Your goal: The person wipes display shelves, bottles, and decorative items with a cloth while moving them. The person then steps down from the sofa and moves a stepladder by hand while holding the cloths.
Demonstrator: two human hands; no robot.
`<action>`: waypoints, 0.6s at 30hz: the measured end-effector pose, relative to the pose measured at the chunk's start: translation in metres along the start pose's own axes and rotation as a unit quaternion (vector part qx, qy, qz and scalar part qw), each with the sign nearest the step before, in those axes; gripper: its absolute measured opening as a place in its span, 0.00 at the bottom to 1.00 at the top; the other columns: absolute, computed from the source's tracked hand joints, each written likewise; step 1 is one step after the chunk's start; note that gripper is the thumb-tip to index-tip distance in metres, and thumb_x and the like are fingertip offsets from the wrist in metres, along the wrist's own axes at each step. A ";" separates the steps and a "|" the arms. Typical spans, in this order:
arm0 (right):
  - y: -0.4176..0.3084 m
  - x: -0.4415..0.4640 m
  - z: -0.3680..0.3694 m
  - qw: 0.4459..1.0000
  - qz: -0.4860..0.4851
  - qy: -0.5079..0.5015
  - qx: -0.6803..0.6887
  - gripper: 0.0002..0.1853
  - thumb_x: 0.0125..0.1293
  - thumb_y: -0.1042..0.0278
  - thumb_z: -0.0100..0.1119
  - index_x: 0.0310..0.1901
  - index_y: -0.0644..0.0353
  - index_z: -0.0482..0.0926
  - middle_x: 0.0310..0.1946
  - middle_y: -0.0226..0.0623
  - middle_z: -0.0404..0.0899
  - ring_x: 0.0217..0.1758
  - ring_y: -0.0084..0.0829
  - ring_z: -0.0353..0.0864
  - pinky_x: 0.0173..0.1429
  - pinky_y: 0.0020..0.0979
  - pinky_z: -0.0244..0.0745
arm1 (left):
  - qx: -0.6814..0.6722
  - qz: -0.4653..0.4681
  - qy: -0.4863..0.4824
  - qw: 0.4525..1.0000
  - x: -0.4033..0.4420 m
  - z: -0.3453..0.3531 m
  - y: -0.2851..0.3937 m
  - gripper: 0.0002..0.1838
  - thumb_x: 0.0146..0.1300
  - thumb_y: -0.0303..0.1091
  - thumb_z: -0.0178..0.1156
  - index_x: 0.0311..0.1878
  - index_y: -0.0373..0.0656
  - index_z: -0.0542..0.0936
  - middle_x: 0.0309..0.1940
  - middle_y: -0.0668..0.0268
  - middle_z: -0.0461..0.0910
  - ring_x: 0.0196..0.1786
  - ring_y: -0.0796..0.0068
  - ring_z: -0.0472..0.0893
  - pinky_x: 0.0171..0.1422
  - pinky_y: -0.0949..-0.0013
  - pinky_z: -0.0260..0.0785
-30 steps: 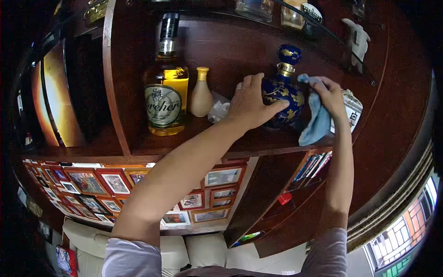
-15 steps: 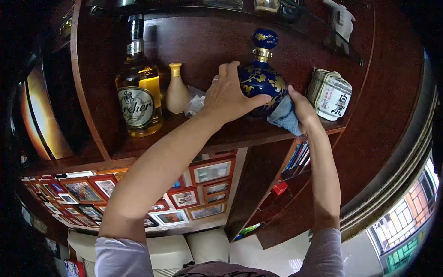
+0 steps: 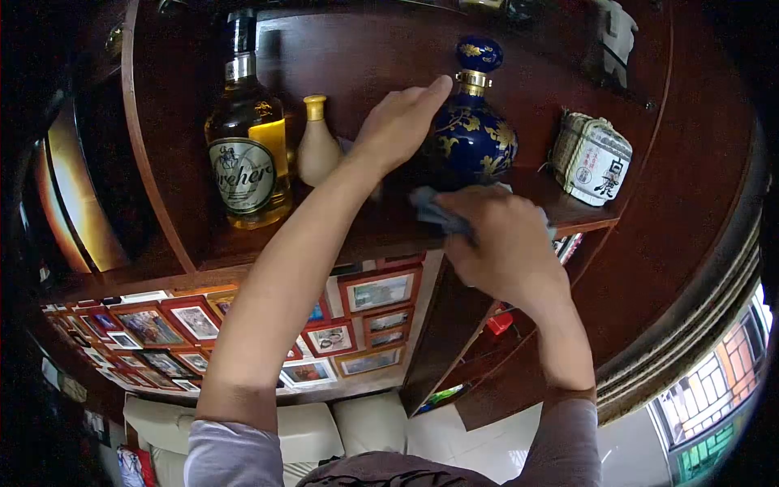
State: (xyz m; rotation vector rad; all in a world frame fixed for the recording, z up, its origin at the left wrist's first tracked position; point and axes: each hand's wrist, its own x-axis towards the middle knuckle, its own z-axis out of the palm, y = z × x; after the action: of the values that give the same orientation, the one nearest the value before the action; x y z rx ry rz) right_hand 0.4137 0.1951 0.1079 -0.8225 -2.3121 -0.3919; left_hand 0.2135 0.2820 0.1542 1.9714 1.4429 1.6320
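A round dark-blue bottle (image 3: 477,138) with gold flower patterns, a gold neck band and a blue ball stopper stands upright on the wooden shelf. My left hand (image 3: 403,122) is just left of it, fingers stretched towards its neck; whether they touch the bottle I cannot tell. In front of the bottle's base, my right hand (image 3: 511,247) is closed on a blue-grey cloth (image 3: 438,213), pressed low near the shelf's front edge. Part of the cloth sticks out to the left, blurred by motion. The bottle's foot is hidden behind this hand.
Left on the same shelf (image 3: 219,253) stand a large amber liquor bottle (image 3: 243,174) and a small beige bottle (image 3: 317,150) with a yellow cap. On the right is a straw-wrapped white jar (image 3: 596,162). Framed pictures (image 3: 381,292) hang below, above a pale sofa (image 3: 369,422).
My right hand has swung with the cloth from the bottle's right side to the front of its base. The left thumb has come off the bottle's front, and that hand sits higher.
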 end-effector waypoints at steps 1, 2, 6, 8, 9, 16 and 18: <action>-0.010 0.009 0.009 1.000 -0.029 0.004 -0.010 0.20 0.56 0.70 0.61 0.51 0.65 0.84 0.45 0.54 0.85 0.49 0.50 0.85 0.54 0.44 0.81 | -0.007 0.011 -0.003 1.000 -0.001 0.002 0.001 0.47 0.68 0.76 0.45 0.66 0.40 0.79 0.68 0.46 0.74 0.74 0.50 0.70 0.76 0.53 0.60; -0.015 0.019 0.022 0.999 -0.041 -0.021 -0.024 0.17 0.57 0.70 0.60 0.48 0.65 0.84 0.43 0.52 0.85 0.47 0.50 0.86 0.53 0.45 0.82 | -0.015 0.022 -0.007 1.000 -0.002 0.004 0.002 0.45 0.69 0.75 0.44 0.65 0.41 0.80 0.68 0.46 0.75 0.74 0.51 0.69 0.76 0.54 0.59; -0.015 0.065 0.058 0.996 -0.027 -0.083 -0.036 0.08 0.62 0.70 0.59 0.37 0.64 0.84 0.35 0.51 0.84 0.42 0.50 0.86 0.47 0.47 0.81 | -0.060 -0.028 -0.025 0.997 -0.006 -0.004 0.005 0.44 0.68 0.73 0.48 0.68 0.41 0.78 0.70 0.47 0.73 0.75 0.53 0.69 0.77 0.57 0.58; -0.008 0.079 0.067 0.995 -0.044 -0.087 -0.025 0.08 0.62 0.70 0.59 0.37 0.65 0.84 0.35 0.52 0.85 0.42 0.51 0.86 0.46 0.47 0.81 | -0.053 0.000 -0.038 0.998 -0.005 -0.003 0.001 0.44 0.67 0.73 0.50 0.68 0.41 0.78 0.69 0.46 0.73 0.74 0.53 0.70 0.76 0.57 0.59; -0.009 0.084 0.069 0.993 -0.047 -0.103 -0.037 0.09 0.63 0.70 0.59 0.37 0.65 0.84 0.35 0.53 0.85 0.43 0.50 0.86 0.47 0.47 0.81 | -0.045 0.026 -0.041 0.998 -0.005 -0.002 -0.002 0.44 0.67 0.72 0.52 0.68 0.41 0.77 0.69 0.45 0.73 0.73 0.52 0.70 0.76 0.56 0.60; 0.023 0.056 0.020 0.981 -0.011 -0.192 0.033 0.15 0.65 0.66 0.59 0.46 0.69 0.85 0.36 0.55 0.86 0.45 0.50 0.87 0.53 0.45 0.81 | 0.052 0.083 -0.012 0.995 -0.006 0.010 -0.018 0.46 0.63 0.71 0.60 0.70 0.40 0.74 0.67 0.45 0.72 0.71 0.51 0.72 0.73 0.56 0.64; 0.043 0.038 0.000 0.976 0.025 -0.195 0.096 0.17 0.64 0.65 0.61 0.51 0.65 0.85 0.39 0.53 0.87 0.49 0.49 0.86 0.58 0.43 0.79 | 0.088 0.097 0.009 0.991 -0.012 0.013 -0.015 0.42 0.63 0.67 0.64 0.70 0.44 0.74 0.67 0.48 0.72 0.71 0.56 0.71 0.74 0.59 0.64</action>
State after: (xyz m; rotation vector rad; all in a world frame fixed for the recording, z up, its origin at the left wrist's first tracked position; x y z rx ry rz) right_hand 0.4185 0.2448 0.1358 -0.9217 -2.6299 0.0237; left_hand 0.2173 0.2856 0.1314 2.2632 1.4898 1.6538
